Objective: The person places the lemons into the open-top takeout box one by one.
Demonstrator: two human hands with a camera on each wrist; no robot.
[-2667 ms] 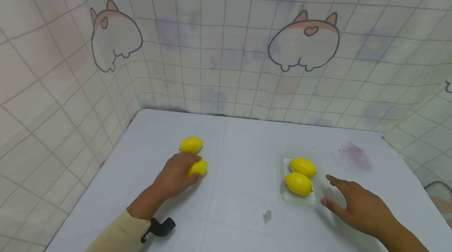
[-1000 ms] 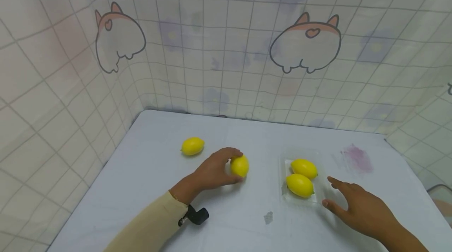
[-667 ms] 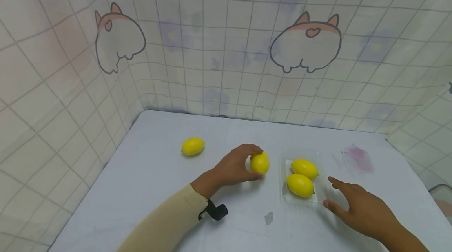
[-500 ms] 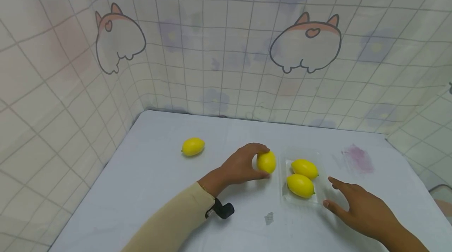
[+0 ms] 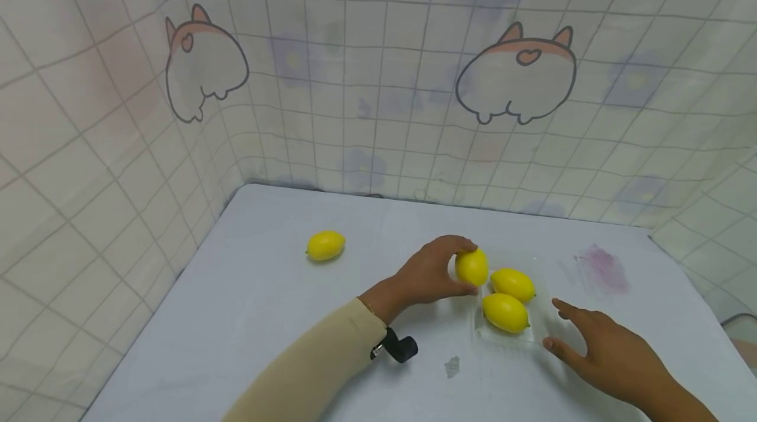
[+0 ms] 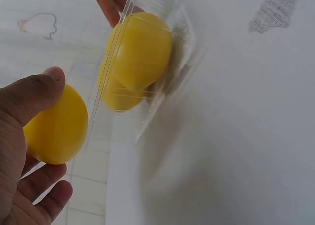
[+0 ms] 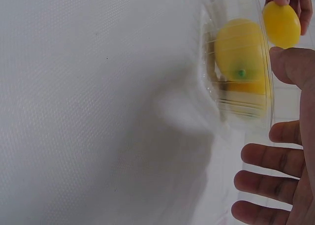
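My left hand (image 5: pixel 434 271) grips a yellow lemon (image 5: pixel 472 267) between thumb and fingers. In the head view that lemon overlaps the left rim of a clear plastic tray (image 5: pixel 508 339); the left wrist view has it just outside the tray wall (image 6: pixel 116 48). Inside the tray lie two more lemons, a rear one (image 5: pixel 513 285) and a front one (image 5: pixel 506 313), side by side. To the tray's right, my right hand (image 5: pixel 609 350) is held with fingers spread and nothing in it. The right wrist view puts its thumb (image 7: pixel 290 65) close to the tray rim.
Another lemon (image 5: pixel 325 246) lies alone on the white table (image 5: pixel 236 330), toward the back left. A grey patch (image 5: pixel 452 367) marks the surface in front of the tray, and a pink stain (image 5: pixel 603 267) the back right. A patterned curtain (image 5: pixel 367 80) stands behind the table.
My left hand has carried its lemon from beside the other lemon on the left, rightward to the tray's left edge. My right hand has stayed in place.
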